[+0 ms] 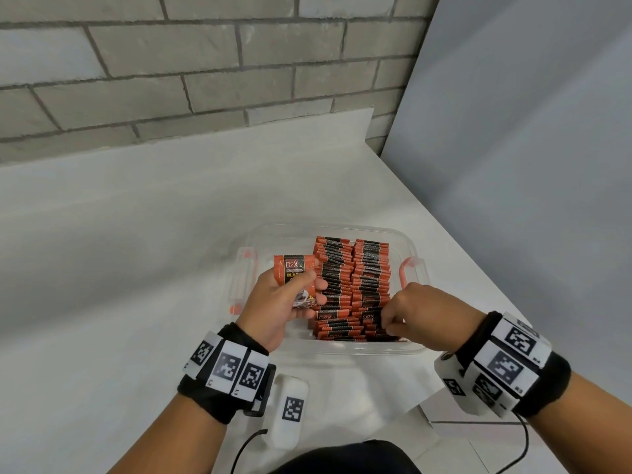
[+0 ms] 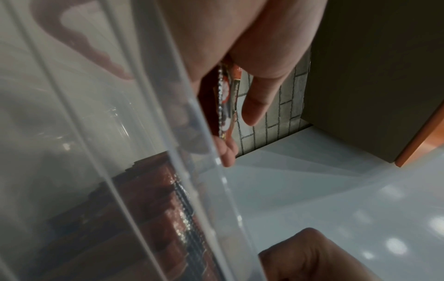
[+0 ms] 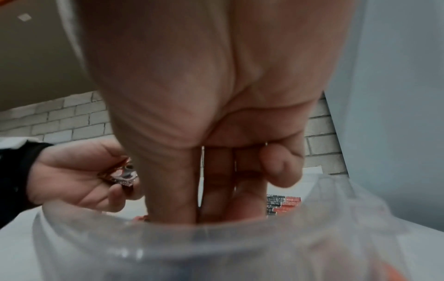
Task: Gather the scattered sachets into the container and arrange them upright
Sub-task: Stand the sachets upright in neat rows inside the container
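A clear plastic container point(image 1: 328, 229) stands on the white table, holding two rows of orange and black sachets point(image 1: 352, 278) set upright. My left hand point(image 1: 287, 299) hovers over its left side and grips a small stack of sachets point(image 1: 294, 268), edge-on in the left wrist view point(image 2: 227, 98) and partly visible in the right wrist view point(image 3: 120, 175). My right hand point(image 1: 390, 325) reaches down into the near end of the right row, thumb and fingers pinching a sachet top. In the right wrist view the container rim point(image 3: 216, 237) hides its fingertips.
Orange latch handles point(image 1: 405, 268) sit on the container's two short sides. A brick wall point(image 1: 205, 80) runs behind the table and a grey panel point(image 1: 513, 165) stands to the right. The table edge point(image 1: 478, 278) falls away to the right. A white tagged device point(image 1: 289, 408) on a cable lies near me.
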`<move>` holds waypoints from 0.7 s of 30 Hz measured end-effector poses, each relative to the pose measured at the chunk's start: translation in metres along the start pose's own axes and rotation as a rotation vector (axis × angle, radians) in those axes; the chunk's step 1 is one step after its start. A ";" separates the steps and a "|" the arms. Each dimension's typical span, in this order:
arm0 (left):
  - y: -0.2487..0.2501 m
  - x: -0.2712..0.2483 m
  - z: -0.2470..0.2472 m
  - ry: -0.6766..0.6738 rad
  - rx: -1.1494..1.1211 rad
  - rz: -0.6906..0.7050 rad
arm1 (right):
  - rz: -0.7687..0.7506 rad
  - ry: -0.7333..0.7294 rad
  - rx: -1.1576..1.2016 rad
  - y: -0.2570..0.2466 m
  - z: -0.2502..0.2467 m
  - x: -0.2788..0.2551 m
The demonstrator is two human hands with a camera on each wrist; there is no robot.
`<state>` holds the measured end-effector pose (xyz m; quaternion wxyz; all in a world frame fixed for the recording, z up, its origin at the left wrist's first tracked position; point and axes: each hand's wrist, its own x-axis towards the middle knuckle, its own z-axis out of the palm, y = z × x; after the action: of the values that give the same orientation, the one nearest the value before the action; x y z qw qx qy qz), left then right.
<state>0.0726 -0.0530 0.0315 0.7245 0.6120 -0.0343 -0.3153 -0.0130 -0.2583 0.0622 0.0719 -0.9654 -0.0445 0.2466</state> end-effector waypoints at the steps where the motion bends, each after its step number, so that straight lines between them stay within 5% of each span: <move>1: 0.000 0.000 0.000 0.001 0.002 -0.001 | -0.005 0.005 -0.012 -0.001 0.001 0.001; 11: 0.002 0.000 0.001 -0.004 -0.006 -0.006 | 0.014 0.093 -0.049 -0.002 0.011 0.002; 18: 0.015 -0.008 0.010 -0.174 -0.062 -0.011 | 0.045 0.494 0.590 0.000 -0.024 -0.011; 21: 0.016 -0.011 0.021 -0.256 0.035 0.024 | 0.012 0.445 0.753 -0.014 -0.035 -0.012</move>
<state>0.0612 -0.0654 0.0548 0.7071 0.5789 -0.1394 -0.3814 -0.0067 -0.2503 0.1007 0.4254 -0.9017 0.0707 0.0319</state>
